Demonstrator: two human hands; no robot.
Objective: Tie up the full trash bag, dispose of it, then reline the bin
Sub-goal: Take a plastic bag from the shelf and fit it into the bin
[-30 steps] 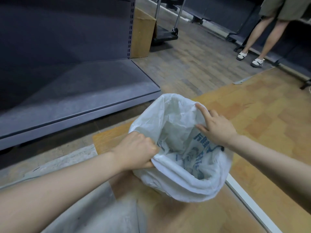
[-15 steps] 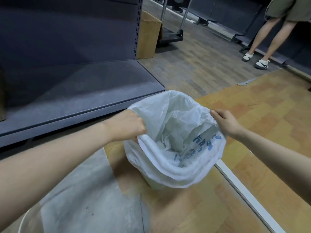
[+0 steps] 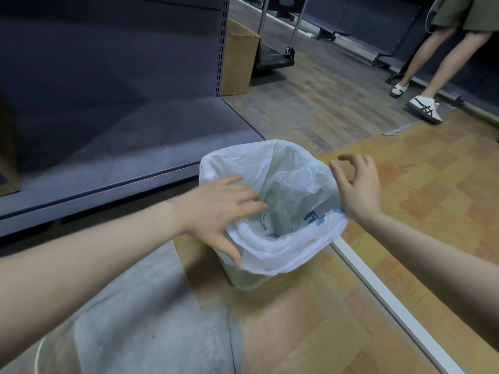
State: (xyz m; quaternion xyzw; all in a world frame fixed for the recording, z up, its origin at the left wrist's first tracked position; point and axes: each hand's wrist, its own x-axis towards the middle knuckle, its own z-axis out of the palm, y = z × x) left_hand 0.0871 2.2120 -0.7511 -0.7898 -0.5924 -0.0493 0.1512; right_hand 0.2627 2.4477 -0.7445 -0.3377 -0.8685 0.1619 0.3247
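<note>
On the far left stands a grey shelf unit (image 3: 113, 147), low and bare where it shows, and just in front of it the left hand (image 3: 218, 209) lies with fingers spread flat on the near-left edge of the white liner bag (image 3: 272, 201); it holds nothing, only presses or touches the plastic. The bag sits in the small bin (image 3: 243, 279), which stands on the wooden floor, and its mouth is folded over the rim on all sides that I can see. The relining looks almost finished, I think. To do it well, the hands should smooth the fold down evenly around the rim and push the plastic into the bottom, so that it does not slip in later. On the right of the bin the right hand (image 3: 356, 184) hovers just beside the bag's edge, fingers loosely curved and holding nothing. Further back are a cardboard box (image 3: 237, 60) and a trolley (image 3: 275, 58), and at the far right another person's legs (image 3: 437, 63). Nothing of these stands in the way.
</note>
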